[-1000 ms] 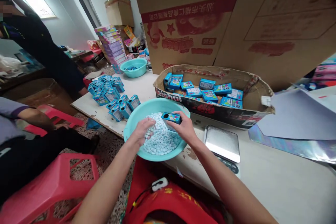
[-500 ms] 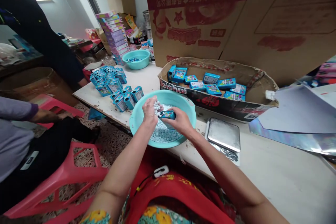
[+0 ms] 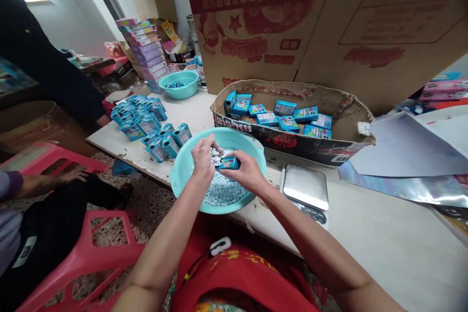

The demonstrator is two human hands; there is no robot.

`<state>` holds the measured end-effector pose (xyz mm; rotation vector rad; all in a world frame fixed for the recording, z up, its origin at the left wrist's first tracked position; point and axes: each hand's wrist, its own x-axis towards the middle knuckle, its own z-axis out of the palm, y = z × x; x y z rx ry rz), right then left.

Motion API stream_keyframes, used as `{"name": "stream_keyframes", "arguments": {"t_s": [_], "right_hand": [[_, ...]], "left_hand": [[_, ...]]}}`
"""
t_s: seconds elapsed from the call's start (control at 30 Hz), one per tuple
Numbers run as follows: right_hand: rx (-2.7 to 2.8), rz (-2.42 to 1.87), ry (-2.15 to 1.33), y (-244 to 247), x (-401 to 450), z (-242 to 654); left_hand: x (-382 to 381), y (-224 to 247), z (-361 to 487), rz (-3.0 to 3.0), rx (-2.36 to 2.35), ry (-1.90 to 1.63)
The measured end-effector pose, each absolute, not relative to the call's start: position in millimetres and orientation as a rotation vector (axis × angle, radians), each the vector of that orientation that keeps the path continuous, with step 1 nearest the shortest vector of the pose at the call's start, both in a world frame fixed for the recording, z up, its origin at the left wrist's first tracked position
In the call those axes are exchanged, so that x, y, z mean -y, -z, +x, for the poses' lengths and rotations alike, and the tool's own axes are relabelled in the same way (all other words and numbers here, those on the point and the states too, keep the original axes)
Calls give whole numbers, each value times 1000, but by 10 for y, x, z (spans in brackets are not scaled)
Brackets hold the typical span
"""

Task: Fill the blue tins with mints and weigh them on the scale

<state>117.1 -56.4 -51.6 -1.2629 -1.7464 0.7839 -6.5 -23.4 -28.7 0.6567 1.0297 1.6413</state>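
Over a turquoise basin (image 3: 178, 165), my left hand (image 3: 203, 157) cups a heap of small white candies (image 3: 215, 156). My right hand (image 3: 249, 171) grips a small blue candy box (image 3: 229, 162), tilted, with its end toward the candies in my left palm. Both hands almost meet at that end of the box. More white pellets (image 3: 224, 192) cover the basin's bottom. Left of the basin stand several blue boxes (image 3: 170, 145) with dark openings on top, and behind them a larger cluster of the same boxes (image 3: 137, 114).
A low cut-down carton (image 3: 347, 139) with blue boxes lying in it stands behind the basin. To the right are a scale (image 3: 306, 186) and paper sheets (image 3: 409, 144). A second basin (image 3: 186, 90) sits farther back. At left, a person sits near a pink stool (image 3: 84, 248).
The view has shifted, so the table's things sit a little farther left. My hands stay together over the basin, with the box and the candies still in them.
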Motion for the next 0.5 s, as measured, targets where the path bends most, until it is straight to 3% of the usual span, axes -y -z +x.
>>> {"name": "stream_keyframes", "arguments": {"t_s": [0.5], "right_hand": [[1737,-1285,-818,516,549,1245]], "left_hand": [[192,245,30,767,-1115,-1570]]}}
